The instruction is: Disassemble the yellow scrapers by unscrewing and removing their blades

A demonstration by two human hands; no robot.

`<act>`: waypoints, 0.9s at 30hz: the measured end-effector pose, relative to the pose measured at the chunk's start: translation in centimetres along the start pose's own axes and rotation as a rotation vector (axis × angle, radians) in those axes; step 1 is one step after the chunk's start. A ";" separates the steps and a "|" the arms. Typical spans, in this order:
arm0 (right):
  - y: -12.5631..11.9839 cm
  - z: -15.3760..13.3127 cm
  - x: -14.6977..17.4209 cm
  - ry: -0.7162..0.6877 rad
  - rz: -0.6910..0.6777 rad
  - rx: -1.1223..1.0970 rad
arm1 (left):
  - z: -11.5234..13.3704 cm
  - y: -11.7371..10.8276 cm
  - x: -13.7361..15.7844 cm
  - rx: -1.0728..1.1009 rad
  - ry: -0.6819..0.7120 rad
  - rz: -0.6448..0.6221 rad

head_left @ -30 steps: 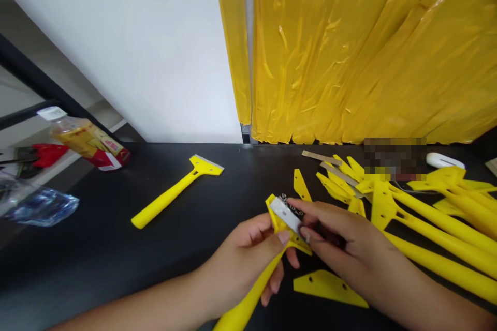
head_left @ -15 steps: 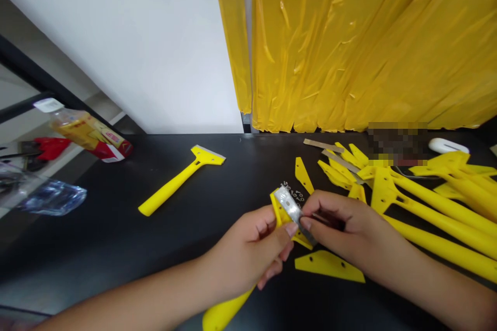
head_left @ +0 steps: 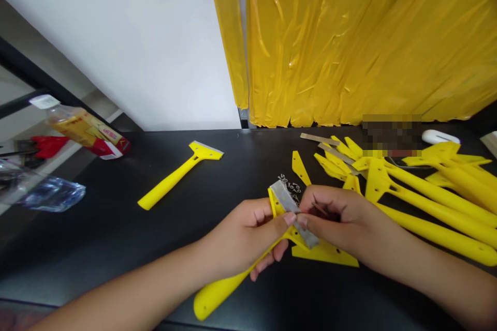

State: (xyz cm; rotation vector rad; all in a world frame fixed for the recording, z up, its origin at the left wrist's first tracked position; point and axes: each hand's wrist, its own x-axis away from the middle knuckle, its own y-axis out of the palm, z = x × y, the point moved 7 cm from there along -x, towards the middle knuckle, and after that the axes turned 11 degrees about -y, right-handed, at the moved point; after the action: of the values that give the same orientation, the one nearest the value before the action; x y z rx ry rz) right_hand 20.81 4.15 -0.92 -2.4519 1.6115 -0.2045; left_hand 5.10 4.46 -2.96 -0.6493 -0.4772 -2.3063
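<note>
My left hand (head_left: 256,240) is wrapped round a yellow scraper (head_left: 221,295), its handle slanting down to the left. Across the scraper's head lies a flat metal blade (head_left: 283,194), under my left thumb. My right hand (head_left: 330,212) pinches the middle of this blade between thumb and fingertips. Just behind the blade is a little heap of small metal screws (head_left: 295,187), partly hidden. Beneath my hands a loose yellow cover plate (head_left: 324,255) rests on the table, and another yellow plate (head_left: 300,167) lies behind the screws.
On the black table (head_left: 116,243) a scraper with a blade (head_left: 180,173) lies to the left. Several yellow scraper handles (head_left: 438,201) and plates are piled at the right, near a white mouse (head_left: 440,137). A bottle (head_left: 87,129) leans at the far left. Yellow plastic sheeting (head_left: 330,41) hangs behind.
The blade has turned and shifted on the scraper's head, now lying over it more flatly. My right fingertips have come closer to my left thumb. The view has shifted slightly.
</note>
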 end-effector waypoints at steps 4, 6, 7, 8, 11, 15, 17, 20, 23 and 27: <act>0.1 0.4 0.2 -0.007 -0.001 -0.001 | -0.1 -0.1 -0.2 0.021 0.006 -0.002; 0.1 0.6 0.3 -0.010 0.000 0.013 | -0.1 -0.3 -0.2 0.010 0.007 0.018; 0.1 0.7 0.3 -0.012 0.001 0.022 | -0.2 -0.3 -0.2 0.000 0.004 0.027; 0.1 0.7 0.3 -0.013 0.003 0.030 | -0.2 -0.4 -0.2 -0.009 0.000 0.034; 0.1 0.7 0.3 -0.016 0.001 0.046 | -0.2 -0.4 -0.1 -0.023 -0.008 0.034; 0.4 0.6 0.4 -0.014 -0.012 0.076 | -0.2 -0.3 -0.2 0.001 -0.009 0.032; 0.4 0.6 0.3 -0.009 -0.023 0.100 | -0.1 -0.3 -0.3 0.004 -0.016 0.031; 0.1 0.6 0.2 0.006 -0.043 0.162 | -0.1 -0.2 -0.3 0.006 -0.027 0.035; -1.1 0.6 0.4 0.052 -0.060 0.288 | 0.1 -0.6 -0.3 0.033 -0.012 0.073; -2.5 0.9 1.6 0.141 -0.177 0.614 | 0.1 -1.3 -0.4 0.069 0.017 0.133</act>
State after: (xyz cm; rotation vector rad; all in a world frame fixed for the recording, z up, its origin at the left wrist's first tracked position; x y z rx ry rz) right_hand 23.84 3.71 -1.16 -2.1171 1.1416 -0.7855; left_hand 4.50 5.60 -3.26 -0.6084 -0.4885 -2.1589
